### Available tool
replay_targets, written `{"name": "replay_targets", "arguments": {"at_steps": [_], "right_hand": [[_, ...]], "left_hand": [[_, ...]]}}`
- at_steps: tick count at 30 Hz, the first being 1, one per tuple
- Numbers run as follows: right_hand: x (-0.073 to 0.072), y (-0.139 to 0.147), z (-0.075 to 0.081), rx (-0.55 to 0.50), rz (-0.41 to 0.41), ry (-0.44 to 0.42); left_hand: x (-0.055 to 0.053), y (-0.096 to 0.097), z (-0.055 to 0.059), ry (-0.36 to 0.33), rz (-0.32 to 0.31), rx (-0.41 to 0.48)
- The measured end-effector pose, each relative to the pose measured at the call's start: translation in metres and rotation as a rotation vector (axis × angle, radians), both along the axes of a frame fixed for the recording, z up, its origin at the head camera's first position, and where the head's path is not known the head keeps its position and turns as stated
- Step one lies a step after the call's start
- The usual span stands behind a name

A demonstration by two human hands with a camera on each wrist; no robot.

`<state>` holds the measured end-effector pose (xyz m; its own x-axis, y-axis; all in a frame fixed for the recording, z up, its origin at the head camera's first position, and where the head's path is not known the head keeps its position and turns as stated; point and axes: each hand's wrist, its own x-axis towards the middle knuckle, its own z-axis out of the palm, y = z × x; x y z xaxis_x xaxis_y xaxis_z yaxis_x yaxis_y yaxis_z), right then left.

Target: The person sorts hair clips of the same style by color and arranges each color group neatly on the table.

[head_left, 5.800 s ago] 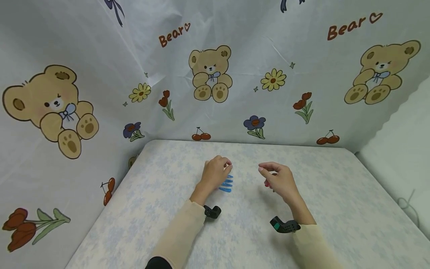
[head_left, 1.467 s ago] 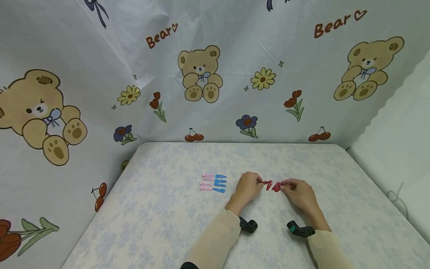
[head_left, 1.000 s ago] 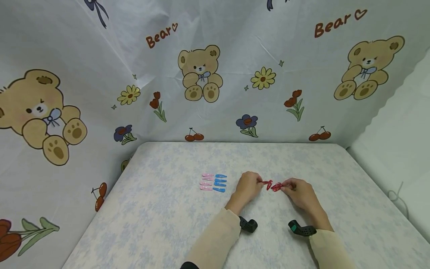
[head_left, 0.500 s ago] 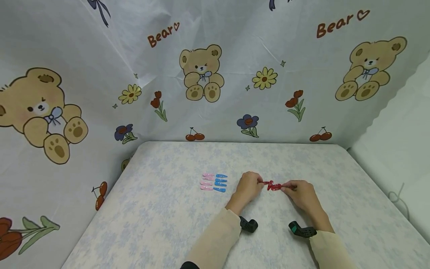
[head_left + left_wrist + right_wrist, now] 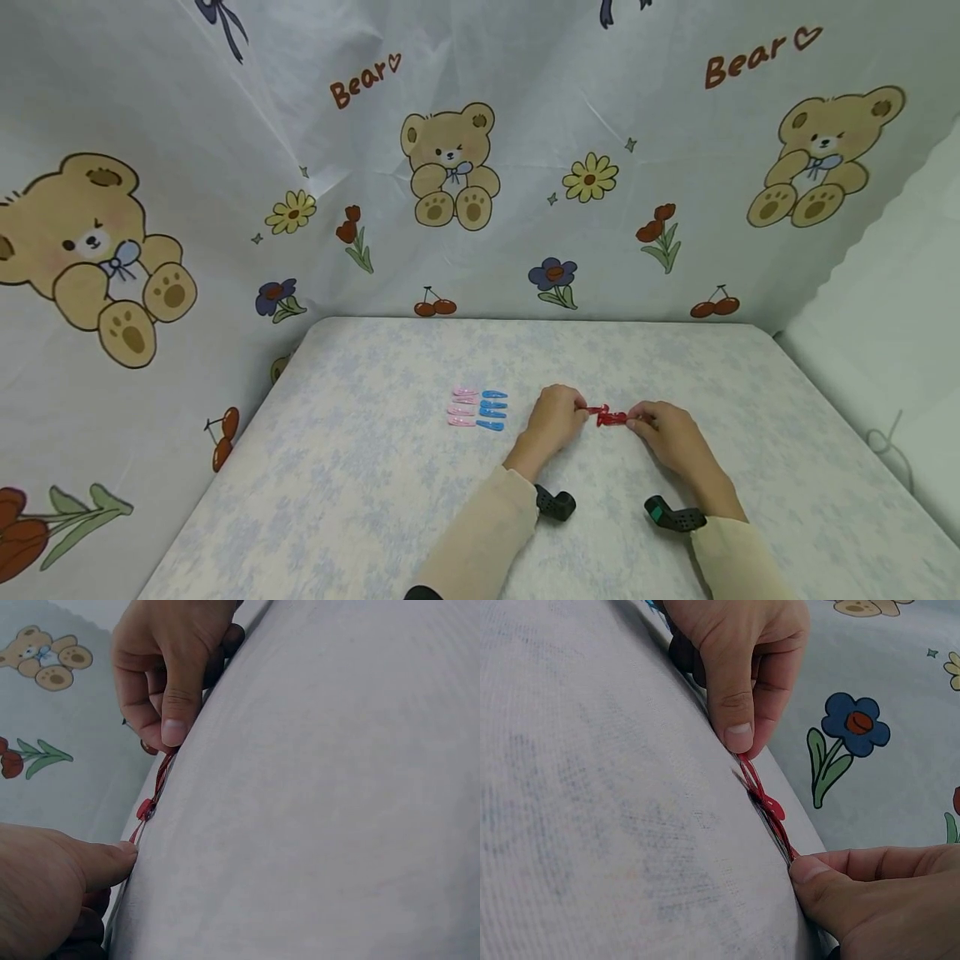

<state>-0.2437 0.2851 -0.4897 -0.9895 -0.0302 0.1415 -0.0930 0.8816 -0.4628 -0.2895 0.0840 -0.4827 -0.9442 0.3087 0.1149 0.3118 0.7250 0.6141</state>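
Near the middle of the table, my left hand (image 5: 553,421) pinches the end of a red hair clip (image 5: 596,409) between thumb and finger. Just right of it, my right hand (image 5: 675,437) holds further red snap clips (image 5: 613,419) by their right ends. In the head view the red clips meet and overlap between the two hands. The right wrist view shows them as a thin red bundle (image 5: 774,817) stretched from one thumb to the other, low over the tabletop. Exactly how many clips each hand holds I cannot tell.
Left of my hands lie a column of pink hair clips (image 5: 461,410) and, beside it, a column of blue ones (image 5: 492,404). A pale patterned cloth covers the table (image 5: 315,492). Behind it hangs a bear-print curtain (image 5: 510,242).
My left hand has shifted right from over the blue clips. Over the last second or so, the right hand's red clips turned from slanting to level and closed up against the left clips.
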Motion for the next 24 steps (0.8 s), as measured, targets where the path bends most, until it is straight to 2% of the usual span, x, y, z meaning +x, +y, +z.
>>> {"name": "replay_targets", "arguments": {"at_steps": [6,17,24], "right_hand": [[-0.0001,0.0006,-0.0022,0.030,0.025,0.026],[0.0017,0.0003,-0.0007,0.025,0.025,0.025],[0.0021,0.0000,0.0005,0.003,0.019,0.014]], "left_hand": [[0.0005,-0.0010,0.0006,-0.022,0.002,0.018],[-0.0005,-0.0031,-0.0014,0.033,-0.016,0.021],[-0.0007,-0.0043,-0.0011,0.028,-0.009,0.025]]}}
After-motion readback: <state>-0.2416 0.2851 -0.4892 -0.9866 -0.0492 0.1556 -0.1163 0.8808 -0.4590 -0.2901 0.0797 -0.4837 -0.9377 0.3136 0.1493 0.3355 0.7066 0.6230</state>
